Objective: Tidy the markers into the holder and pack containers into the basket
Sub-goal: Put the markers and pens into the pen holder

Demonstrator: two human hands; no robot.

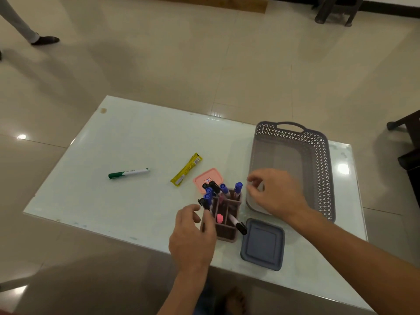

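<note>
A brown compartmented holder [227, 233] stands near the table's front edge with several blue- and black-capped markers upright in it. My left hand [193, 237] rests against the holder's left side, fingers loosely curled beside a black-capped marker [204, 204]. My right hand [276, 192] hovers over the near left corner of the grey lattice basket [318, 160], fingers apart and empty. A green marker [128, 173] lies alone on the left of the table. A pink-lidded container [208, 178] sits behind the holder. A blue-grey lidded container [262, 244] lies to the holder's right.
A yellow packet [186, 169] lies between the green marker and the pink container. The white glass table [113, 137] stands on a tiled floor. Another person's leg and shoe [44, 39] are at the far left. Dark furniture legs [336, 12] stand at the back right.
</note>
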